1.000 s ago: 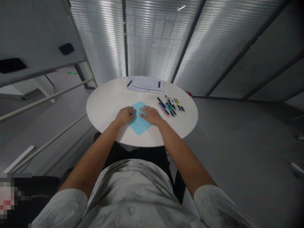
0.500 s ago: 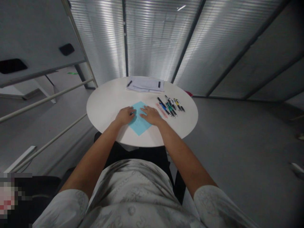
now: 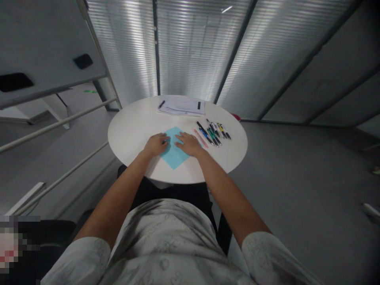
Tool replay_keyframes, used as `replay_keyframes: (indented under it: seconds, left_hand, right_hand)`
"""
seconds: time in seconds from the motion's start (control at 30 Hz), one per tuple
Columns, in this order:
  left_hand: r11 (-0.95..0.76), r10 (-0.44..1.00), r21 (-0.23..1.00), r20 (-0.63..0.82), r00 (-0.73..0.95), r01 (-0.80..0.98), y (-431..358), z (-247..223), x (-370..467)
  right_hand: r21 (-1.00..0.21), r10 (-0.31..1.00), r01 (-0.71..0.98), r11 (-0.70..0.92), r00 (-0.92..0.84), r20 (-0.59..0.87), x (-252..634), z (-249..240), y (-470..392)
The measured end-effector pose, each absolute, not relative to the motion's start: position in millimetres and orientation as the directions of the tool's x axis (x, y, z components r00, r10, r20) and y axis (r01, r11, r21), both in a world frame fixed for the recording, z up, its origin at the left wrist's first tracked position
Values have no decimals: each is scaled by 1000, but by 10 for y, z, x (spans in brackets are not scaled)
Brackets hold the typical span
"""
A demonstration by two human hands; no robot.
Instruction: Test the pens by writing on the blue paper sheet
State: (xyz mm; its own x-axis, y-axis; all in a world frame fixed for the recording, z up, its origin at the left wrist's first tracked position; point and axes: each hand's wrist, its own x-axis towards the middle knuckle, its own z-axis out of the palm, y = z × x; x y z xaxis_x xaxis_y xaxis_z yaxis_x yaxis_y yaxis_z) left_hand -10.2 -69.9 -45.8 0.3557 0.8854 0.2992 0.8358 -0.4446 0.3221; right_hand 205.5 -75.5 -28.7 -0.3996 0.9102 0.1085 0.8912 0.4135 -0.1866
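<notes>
A light blue sheet of paper (image 3: 174, 157) lies on the white round table (image 3: 133, 122), one corner towards me. My left hand (image 3: 156, 145) rests on its left side, fingers spread towards the middle; a small dark spot shows by the fingertips, too small to make out. On the right side of the sheet my right hand (image 3: 189, 144) lies with its fingers apart. Just beyond the right hand is a pink pen (image 3: 201, 138). Several pens, among them a blue one (image 3: 203, 132) and green ones (image 3: 211, 133), lie to the right.
Near the far edge of the table sits a stack of white papers (image 3: 181, 106) with a black pen (image 3: 162, 104) on it. A metal rail (image 3: 59, 123) runs along the left. Beyond the table are windows with blinds (image 3: 190, 51).
The pink pen has shifted slightly to the left, closer to my right hand. Both hands have stayed in nearly the same place on the blue paper.
</notes>
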Motion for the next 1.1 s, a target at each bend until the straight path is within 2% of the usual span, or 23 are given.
replay_keyframes:
  seconds: [0.27, 1.1]
  left_hand:
    - [-438, 889, 360, 312, 336, 824, -725, -437, -89]
    - [-425, 895, 327, 294, 336, 844, -736, -429, -89]
  right_hand:
    - [-186, 908, 890, 417, -403, 111, 2055, -295, -751]
    - [-188, 902, 883, 430, -413, 124, 2062, -304, -731]
